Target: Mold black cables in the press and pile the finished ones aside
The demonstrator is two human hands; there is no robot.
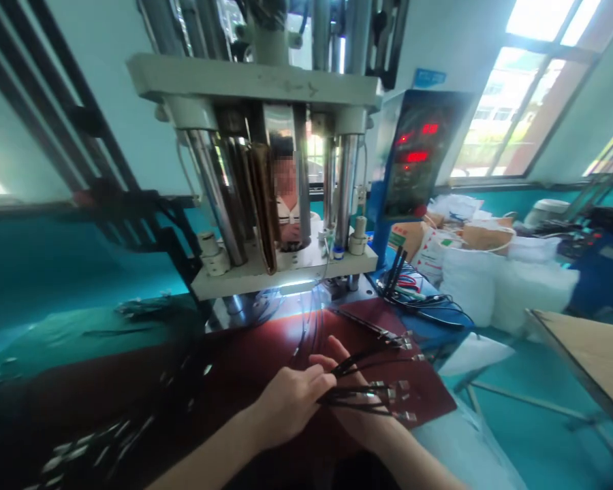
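My left hand [289, 401] is closed around a bunch of thin black cables [360, 398] whose metal connector ends [401, 395] fan out to the right. My right hand [350, 408] lies under and behind the same bunch, fingers curled about the cables, one finger stretched up. Both hands hover over a dark red mat [265, 367] in front of a vertical press machine [280, 204].
More black cables [419, 303] lie at the press's right on the mat. A control box with red digits [413, 153] stands behind. White sacks [495, 279] and a wooden board [592, 347] are at right. Loose connectors [82, 449] scatter at lower left.
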